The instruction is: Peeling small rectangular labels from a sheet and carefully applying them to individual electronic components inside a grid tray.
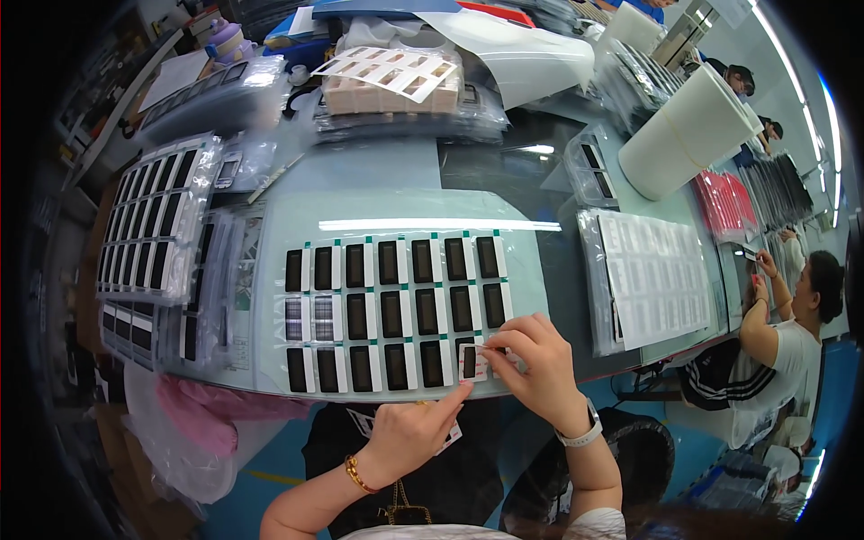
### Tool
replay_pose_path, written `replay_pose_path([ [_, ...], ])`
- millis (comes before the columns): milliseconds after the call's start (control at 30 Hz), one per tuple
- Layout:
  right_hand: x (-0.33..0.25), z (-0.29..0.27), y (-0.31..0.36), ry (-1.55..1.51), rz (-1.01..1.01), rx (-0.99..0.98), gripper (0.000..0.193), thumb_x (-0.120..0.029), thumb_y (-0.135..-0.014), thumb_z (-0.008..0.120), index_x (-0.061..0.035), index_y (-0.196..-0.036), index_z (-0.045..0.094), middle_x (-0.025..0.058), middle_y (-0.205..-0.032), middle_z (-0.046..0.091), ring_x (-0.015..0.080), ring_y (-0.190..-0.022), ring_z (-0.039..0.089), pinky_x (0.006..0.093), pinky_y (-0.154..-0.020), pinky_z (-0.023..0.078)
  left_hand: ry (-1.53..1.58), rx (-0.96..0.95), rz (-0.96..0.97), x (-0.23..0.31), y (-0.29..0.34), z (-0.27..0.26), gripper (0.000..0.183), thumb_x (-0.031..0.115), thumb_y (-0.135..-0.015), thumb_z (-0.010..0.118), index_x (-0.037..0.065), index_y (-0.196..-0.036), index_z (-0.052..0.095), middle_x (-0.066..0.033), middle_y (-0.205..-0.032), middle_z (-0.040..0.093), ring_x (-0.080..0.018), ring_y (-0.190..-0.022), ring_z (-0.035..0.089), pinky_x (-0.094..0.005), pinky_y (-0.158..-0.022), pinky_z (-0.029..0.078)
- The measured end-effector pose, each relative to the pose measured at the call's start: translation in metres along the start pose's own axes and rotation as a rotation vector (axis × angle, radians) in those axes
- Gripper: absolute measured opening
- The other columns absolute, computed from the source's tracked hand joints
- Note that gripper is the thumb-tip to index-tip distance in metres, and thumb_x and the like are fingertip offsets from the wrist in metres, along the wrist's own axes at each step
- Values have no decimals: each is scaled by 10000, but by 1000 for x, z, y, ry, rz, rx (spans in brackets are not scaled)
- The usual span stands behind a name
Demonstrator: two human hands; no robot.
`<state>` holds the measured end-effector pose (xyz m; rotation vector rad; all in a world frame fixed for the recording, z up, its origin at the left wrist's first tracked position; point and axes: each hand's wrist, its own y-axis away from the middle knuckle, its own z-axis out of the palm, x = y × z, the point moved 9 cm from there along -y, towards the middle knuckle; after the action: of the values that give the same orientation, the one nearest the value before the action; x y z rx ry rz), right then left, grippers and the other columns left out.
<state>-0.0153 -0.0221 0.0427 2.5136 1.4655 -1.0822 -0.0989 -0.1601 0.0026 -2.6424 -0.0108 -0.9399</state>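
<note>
My right hand (538, 364) pinches the right edge of a small white frame-shaped sticker (479, 367) with reddish marks. It lies over a dark rectangular panel at the right end of the near row. My left hand (409, 438) has its index finger stretched to the sticker's lower edge. Its other fingers curl over a white sheet with cut-outs (449, 438), partly hidden beneath the hand. Several dark panels with white side strips and green tabs, such as one panel (396, 367), lie in three rows. Two panels at the middle row's left (294, 319) show a plaid-like pattern.
Stacked plastic trays of dark panels (148, 216) stand at the left. White-topped trays (652, 279) lie right, with a large white roll (688, 135) behind. A cardboard-coloured stack (391, 94) sits at the back. A co-worker (783, 324) sits at the far right.
</note>
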Motion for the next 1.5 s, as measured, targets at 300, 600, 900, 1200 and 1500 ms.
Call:
replay_pose_path([
  [300, 6, 6, -2, -24, 25, 7, 136, -56, -801, 807, -51, -900, 715, 86, -961, 619, 237, -834, 634, 335, -677, 529, -104, -91, -68, 4, 0, -8, 426, 155, -921, 714, 92, -1340, 670, -20, -568, 572, -173, -448, 558, -323, -456, 425],
  [600, 2, 10, -5, 52, -12, -5, 127, -61, -813, 791, -44, -892, 692, 95, -955, 618, 274, -841, 625, 366, -695, 518, -265, -197, -86, 5, -17, -5, 532, 239, -927, 717, 48, -1408, 595, -34, -549, 567, -200, -420, 564, -349, -437, 441],
  [900, -15, 13, -7, 276, -142, -7, 131, -92, -806, 760, -80, -912, 684, 73, -988, 610, 263, -802, 581, 382, -690, 456, -356, -269, -76, 4, -29, -1, 558, 269, -945, 683, 10, -1424, 562, -33, -534, 563, -202, -422, 591, -341, -415, 437],
  [1200, -26, 8, 17, 351, -265, -16, 427, -73, -769, 726, -91, -1194, 698, 18, -1264, 680, 222, -1074, 635, 369, -830, 421, -374, -254, -47, 4, -30, 0, 544, 264, -940, 688, -12, -1395, 576, -28, -515, 549, -200, -422, 599, -341, -417, 448],
  [1500, -26, 17, 58, 433, -155, -161, 423, -254, -887, 719, -135, -1292, 693, -20, -1410, 641, 226, -1325, 531, 425, -961, 319, -334, -221, -75, 7, -28, -6, 511, 278, -947, 685, 10, -1372, 591, -54, -546, 590, -213, -435, 607, -353, -425, 455],
])
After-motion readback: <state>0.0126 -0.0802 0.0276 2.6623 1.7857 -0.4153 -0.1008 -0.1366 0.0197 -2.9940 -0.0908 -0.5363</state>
